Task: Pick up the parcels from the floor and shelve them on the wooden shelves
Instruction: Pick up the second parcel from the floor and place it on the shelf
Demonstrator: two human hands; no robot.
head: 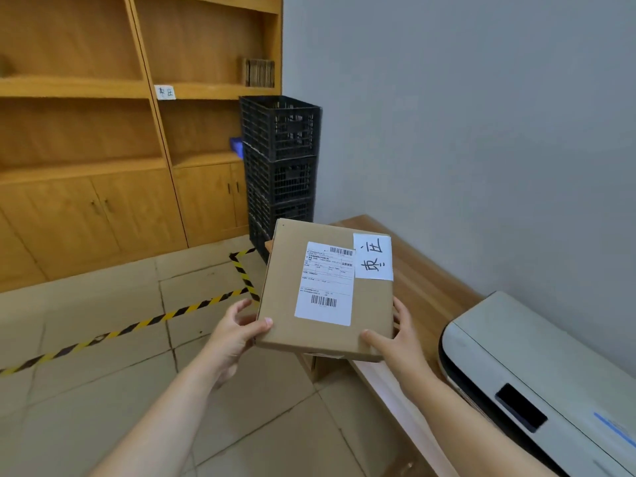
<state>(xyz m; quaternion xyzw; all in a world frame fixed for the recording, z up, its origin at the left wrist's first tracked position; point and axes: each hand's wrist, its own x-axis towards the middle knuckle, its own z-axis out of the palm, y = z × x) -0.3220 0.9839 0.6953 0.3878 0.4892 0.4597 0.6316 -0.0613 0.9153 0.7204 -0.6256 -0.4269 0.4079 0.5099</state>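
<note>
Parcel: a flat cardboard box [327, 290], carried in the air over the low wooden bench [423, 280], label side up, probably so the handwritten tag [373, 257] can be matched to a shelf.
Left hand [237, 333]: clamped on the near left corner, thumb on top.
Right hand [399, 342]: clamped on the near right corner, sharing the load.
Wooden shelves [179, 91]: well apart, ahead-left; one carries a small paper tag [165, 92].
Hidden: printed label text too small to read; whatever sits beneath the parcel is mostly covered; fingers underneath out of sight.
</note>
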